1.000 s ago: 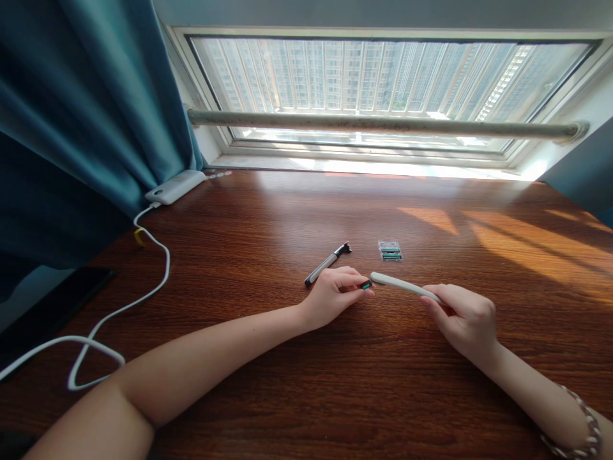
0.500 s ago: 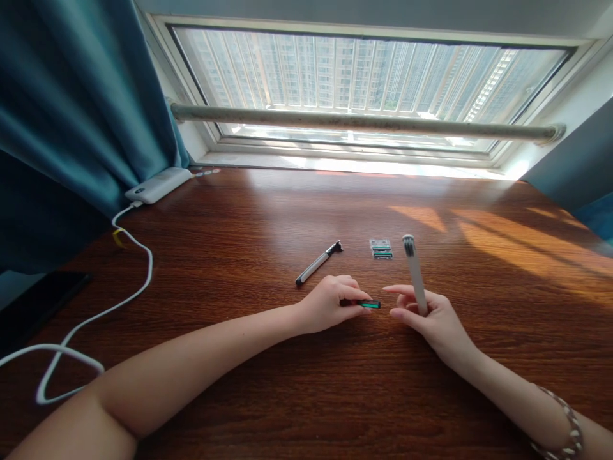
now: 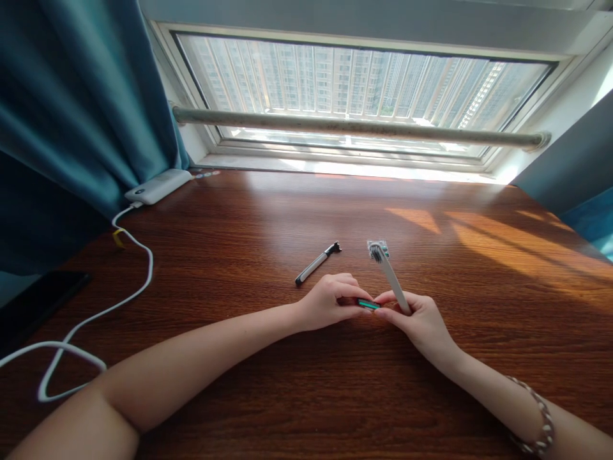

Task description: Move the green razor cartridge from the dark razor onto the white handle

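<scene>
My left hand (image 3: 332,303) pinches a black razor blade cartridge (image 3: 368,305) with a green strip between thumb and fingers. The thumb and forefinger of my right hand (image 3: 421,322) touch the cartridge's other end. A toothbrush (image 3: 393,281) with a pale handle and dark bristles sticks up out of my right hand, held lower in its grip. Behind my left hand lies a razor handle (image 3: 316,264), white and black, with a bare head. A small clear case (image 3: 384,245) with green-striped cartridges lies beyond the toothbrush, partly hidden by its head.
The brown wooden table (image 3: 268,390) runs back to a window (image 3: 364,83) with a horizontal bar (image 3: 354,126) across it. At the back left stand a white device (image 3: 160,186) with a white cable (image 3: 151,268) and a blue curtain (image 3: 90,83). A dark flat object (image 3: 43,300) lies left.
My right hand has moved left to the cartridge, and its fingertips now meet it. The toothbrush has tilted left, its head now in front of the clear case.
</scene>
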Action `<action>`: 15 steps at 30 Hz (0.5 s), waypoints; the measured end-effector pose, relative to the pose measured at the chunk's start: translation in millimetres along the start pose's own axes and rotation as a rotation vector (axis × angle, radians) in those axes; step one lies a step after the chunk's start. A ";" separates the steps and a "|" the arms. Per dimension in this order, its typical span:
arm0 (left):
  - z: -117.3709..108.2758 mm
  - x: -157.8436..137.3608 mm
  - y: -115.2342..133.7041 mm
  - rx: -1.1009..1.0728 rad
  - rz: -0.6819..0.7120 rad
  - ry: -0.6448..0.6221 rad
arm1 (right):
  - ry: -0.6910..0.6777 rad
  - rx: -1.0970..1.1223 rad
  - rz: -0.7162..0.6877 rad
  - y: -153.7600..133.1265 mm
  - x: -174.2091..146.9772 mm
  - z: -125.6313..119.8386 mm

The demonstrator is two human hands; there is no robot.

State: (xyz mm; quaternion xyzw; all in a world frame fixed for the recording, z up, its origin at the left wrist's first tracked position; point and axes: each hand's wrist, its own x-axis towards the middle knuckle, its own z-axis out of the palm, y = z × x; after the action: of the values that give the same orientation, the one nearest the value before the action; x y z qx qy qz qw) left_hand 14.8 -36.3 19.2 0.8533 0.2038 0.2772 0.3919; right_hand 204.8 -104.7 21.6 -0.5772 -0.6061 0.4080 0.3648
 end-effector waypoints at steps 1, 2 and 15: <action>-0.3 0.0 0.9 -0.021 -0.003 0.015 | -0.001 0.001 -0.002 -0.5 -0.2 0.4; -0.4 0.0 2.1 -0.046 -0.009 0.029 | 0.002 0.003 -0.005 -1.1 -0.4 0.9; 6.4 -3.5 13.6 -0.304 -0.101 0.112 | -0.027 0.045 0.007 -3.7 -2.8 2.9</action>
State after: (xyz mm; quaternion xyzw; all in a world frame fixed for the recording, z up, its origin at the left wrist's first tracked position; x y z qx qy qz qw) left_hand 17.9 -50.2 25.3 0.7560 0.2236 0.3318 0.5180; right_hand 200.9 -107.7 24.0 -0.5652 -0.5996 0.4306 0.3684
